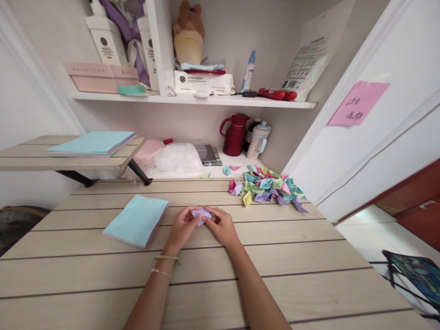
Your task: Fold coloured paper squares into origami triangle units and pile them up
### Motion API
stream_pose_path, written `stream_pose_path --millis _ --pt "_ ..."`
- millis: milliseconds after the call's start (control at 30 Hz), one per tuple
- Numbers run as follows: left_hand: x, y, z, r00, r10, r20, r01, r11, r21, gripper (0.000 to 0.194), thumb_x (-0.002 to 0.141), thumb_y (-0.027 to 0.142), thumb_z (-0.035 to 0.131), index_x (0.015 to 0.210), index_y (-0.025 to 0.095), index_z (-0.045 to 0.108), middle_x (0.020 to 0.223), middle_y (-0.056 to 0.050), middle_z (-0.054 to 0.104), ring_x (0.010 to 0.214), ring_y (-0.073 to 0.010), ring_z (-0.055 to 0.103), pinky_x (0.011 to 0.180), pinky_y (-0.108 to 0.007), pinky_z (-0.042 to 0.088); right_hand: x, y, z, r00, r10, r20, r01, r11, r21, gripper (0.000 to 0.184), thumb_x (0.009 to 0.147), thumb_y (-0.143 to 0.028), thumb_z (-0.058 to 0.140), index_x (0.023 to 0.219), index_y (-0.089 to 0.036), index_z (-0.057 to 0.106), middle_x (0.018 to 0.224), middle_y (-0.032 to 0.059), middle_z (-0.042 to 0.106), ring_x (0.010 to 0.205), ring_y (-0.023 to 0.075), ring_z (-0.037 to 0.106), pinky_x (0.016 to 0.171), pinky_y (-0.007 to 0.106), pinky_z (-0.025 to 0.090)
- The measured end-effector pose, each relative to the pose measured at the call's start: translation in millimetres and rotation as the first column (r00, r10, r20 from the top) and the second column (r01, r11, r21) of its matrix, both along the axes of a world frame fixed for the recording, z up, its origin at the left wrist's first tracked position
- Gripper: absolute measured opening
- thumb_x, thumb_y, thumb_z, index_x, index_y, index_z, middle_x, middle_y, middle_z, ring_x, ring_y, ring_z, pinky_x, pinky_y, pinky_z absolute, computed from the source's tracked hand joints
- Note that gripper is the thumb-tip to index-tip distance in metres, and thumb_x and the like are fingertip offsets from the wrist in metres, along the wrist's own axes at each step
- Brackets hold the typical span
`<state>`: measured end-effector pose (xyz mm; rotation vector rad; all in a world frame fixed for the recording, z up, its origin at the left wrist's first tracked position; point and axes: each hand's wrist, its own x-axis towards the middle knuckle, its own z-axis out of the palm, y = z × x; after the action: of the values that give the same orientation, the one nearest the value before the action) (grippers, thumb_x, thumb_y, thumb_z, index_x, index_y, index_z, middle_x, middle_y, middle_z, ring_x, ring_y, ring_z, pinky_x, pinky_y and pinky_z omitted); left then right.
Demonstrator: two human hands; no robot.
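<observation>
A small folded piece of purple paper (202, 212) is pinched between both hands, just above the middle of the table. My left hand (183, 228) grips its left side with thumb and fingers, and my right hand (222, 225) closes on its right side. Both thumbs meet near its lower edge; the fingers behind it are partly hidden. Left of my hands lies a stack of light blue paper (138, 221). To the right, at the back of the table, is a heap of small folded paper boats (266, 184) in several colours.
A raised wooden stand (132, 153) at the left bears another paper stack (92, 143). Behind the table are a clear plastic bag (178, 158), a red jug (235, 135) and a cup (258, 141). A white shelf (192, 100) crosses above. A pink note (359, 103) is on the right wall.
</observation>
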<state>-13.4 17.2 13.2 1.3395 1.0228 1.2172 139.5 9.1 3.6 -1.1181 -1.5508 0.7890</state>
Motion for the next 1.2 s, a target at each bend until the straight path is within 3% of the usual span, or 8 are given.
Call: stream_pose_path --millis 133,333,500,667,767,967,1200 --pt "1.0 -1.9 1.8 1.000 -0.009 -0.005 0.009 1.000 0.011 0.048 0.068 0.027 0.065 0.112 0.017 0.050 0.086 -0.005 0.064 0.080 -0.0161 0.060 0.073 -0.028 0.048 0.3 1.2 -2.8 0.999 -0.031 0.009 0.031 0.999 -0.039 0.029 0.074 -0.033 0.059 0.098 -0.020 0.067 0.079 0.0051 0.064 0.054 0.0111 0.048 0.053 0.024 0.042" --pt "1.0 -0.7 1.1 0.999 0.013 -0.033 -0.012 1.000 0.019 0.048 0.067 0.028 0.065 0.112 0.016 0.052 0.095 -0.008 0.064 0.087 -0.0188 0.060 0.078 -0.032 0.049 1.2 0.7 -1.4 0.999 -0.020 -0.050 0.012 0.987 -0.158 0.032 0.075 -0.039 0.057 0.097 -0.018 0.067 0.058 0.0011 0.061 0.047 0.0109 0.046 0.047 0.022 0.038" --pt "1.6 0.4 -0.9 0.998 -0.024 -0.062 0.023 1.000 -0.020 0.039 0.066 0.029 0.065 0.102 0.015 0.060 0.096 -0.008 0.067 0.085 -0.0193 0.062 0.079 -0.033 0.048 1.7 0.3 -1.3 0.996 -0.015 -0.088 0.000 0.984 -0.178 0.034 0.077 -0.042 0.055 0.096 -0.017 0.067 0.056 0.0007 0.059 0.048 0.0115 0.048 0.047 0.022 0.039" --pt "-0.7 2.0 -0.9 0.988 0.091 -0.125 -0.092 0.996 0.003 0.021 0.065 0.032 0.066 0.076 0.014 0.066 0.078 -0.006 0.069 0.076 -0.0186 0.062 0.075 -0.030 0.048 1.7 -0.6 0.8 1.000 -0.003 -0.028 0.000 0.993 -0.117 0.033 0.081 -0.042 0.049 0.087 -0.017 0.069 0.059 0.0022 0.061 0.054 0.0132 0.053 0.052 0.023 0.041" --pt "-2.5 3.5 -2.0 0.983 0.129 -0.130 -0.123 0.991 0.051 0.020 0.065 0.032 0.066 0.074 0.015 0.067 0.079 -0.006 0.068 0.078 -0.0184 0.062 0.074 -0.028 0.047 1.8 -0.5 1.6 0.999 0.047 -0.022 -0.049 0.991 -0.121 0.034 0.081 -0.043 0.049 0.080 -0.016 0.069 0.059 0.0021 0.062 0.055 0.0139 0.055 0.054 0.023 0.043" --pt "-2.4 4.6 -5.2 0.994 0.063 -0.090 -0.060 0.997 0.043 0.025 0.070 0.033 0.062 0.087 0.015 0.066 0.090 -0.007 0.068 0.085 -0.0192 0.061 0.079 -0.030 0.047 1.0 2.7 -2.2 0.959 0.160 -0.234 -0.199 0.968 -0.153 0.030 0.079 -0.040 0.052 0.096 -0.019 0.065 0.077 0.0037 0.066 0.065 0.0150 0.058 0.058 0.024 0.049" --pt "0.0 0.4 1.8 0.998 -0.046 -0.046 0.044 0.998 -0.045 0.036 0.066 0.029 0.066 0.099 0.014 0.062 0.092 -0.009 0.068 0.081 -0.0192 0.062 0.077 -0.033 0.048 0.1 3.9 -5.9 0.962 0.121 -0.243 -0.172 0.964 -0.201 0.026 0.078 -0.031 0.051 0.097 -0.018 0.062 0.071 0.0026 0.063 0.062 0.0135 0.057 0.054 0.023 0.048"
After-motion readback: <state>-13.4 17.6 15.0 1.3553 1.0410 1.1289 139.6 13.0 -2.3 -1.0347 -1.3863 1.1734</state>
